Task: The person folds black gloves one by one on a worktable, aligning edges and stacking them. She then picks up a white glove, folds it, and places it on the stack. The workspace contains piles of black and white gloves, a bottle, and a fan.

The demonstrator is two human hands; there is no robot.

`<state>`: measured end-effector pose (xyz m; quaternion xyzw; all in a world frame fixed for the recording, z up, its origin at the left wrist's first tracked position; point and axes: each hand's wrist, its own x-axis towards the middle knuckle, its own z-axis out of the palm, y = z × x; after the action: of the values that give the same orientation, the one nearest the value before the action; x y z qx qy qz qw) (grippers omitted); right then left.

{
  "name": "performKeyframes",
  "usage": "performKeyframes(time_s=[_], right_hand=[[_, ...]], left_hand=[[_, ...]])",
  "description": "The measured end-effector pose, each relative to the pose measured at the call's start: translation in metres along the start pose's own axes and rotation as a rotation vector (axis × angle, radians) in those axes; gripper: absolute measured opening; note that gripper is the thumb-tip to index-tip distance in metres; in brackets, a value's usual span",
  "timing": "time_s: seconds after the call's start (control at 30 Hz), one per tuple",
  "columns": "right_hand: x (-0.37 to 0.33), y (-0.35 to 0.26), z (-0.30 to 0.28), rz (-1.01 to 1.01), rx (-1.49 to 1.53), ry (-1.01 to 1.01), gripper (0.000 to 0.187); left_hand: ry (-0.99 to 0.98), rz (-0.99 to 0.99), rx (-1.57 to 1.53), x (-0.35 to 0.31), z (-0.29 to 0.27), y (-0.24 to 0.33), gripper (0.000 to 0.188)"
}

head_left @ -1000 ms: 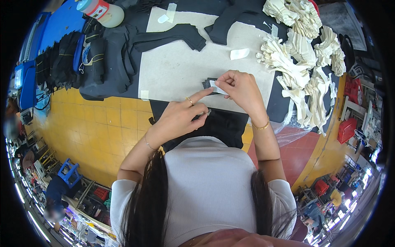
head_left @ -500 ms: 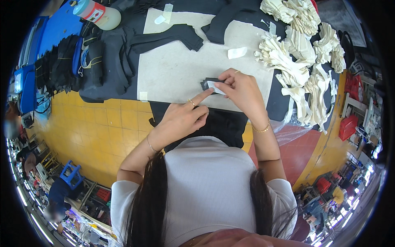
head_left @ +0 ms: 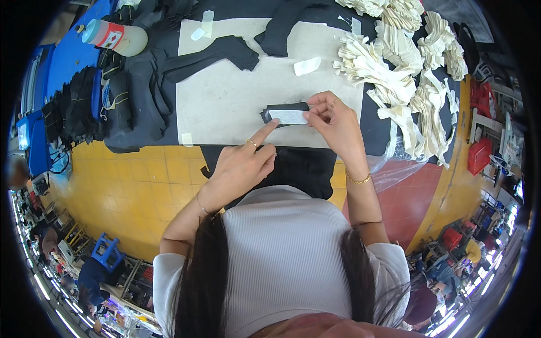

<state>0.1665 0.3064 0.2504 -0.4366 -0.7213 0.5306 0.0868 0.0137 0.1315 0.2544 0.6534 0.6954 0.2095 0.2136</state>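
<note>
A white strip [head_left: 289,117] lies lengthwise over a small stack of black fabric pieces [head_left: 286,106] on the pale sheet [head_left: 217,107] covering the table. With its index finger stretched out, my left hand [head_left: 239,168] presses the strip's left end; its other fingers are loosely curled and grip nothing. My right hand [head_left: 340,125] pinches the strip's right end between thumb and fingers, beside the stack's right edge. Farther back on the sheet rests a small white piece [head_left: 307,66], touched by neither hand.
Curved black fabric pieces [head_left: 217,53] lie at the back and left. Bundled cream strips [head_left: 377,73] are heaped on the right, above clear plastic [head_left: 397,169]. A bottle with a red label [head_left: 115,38] stands back left, near tied black bundles [head_left: 120,93]. A blue stool [head_left: 107,252] is behind.
The white strip, tilted before, now lies straighter along the black stack. My right hand has shifted to its right end, uncovering more of it. The whole view has shifted slightly.
</note>
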Motion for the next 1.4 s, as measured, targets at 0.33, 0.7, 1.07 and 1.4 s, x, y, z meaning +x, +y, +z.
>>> performKeyframes(time_s=[0.33,0.7,1.07,1.4], right_hand=[[0.0,0.004,0.005,-0.088,-0.075,0.06,0.021],[0.0,0.008,0.053,-0.365,-0.491,0.381,0.041],[-0.003,0.04,0.033,-0.164,-0.611,0.432,0.027],[-0.009,0.037,0.023,-0.693,-0.424,0.303,0.042]], left_hand=[[0.001,-0.015,0.029,0.002,0.002,0.001,0.012],[0.099,0.008,0.084,0.011,0.008,-0.004,0.011],[0.017,-0.008,0.082,0.009,0.01,-0.006,0.013],[0.17,-0.112,-0.255,0.005,0.009,-0.008,0.008]])
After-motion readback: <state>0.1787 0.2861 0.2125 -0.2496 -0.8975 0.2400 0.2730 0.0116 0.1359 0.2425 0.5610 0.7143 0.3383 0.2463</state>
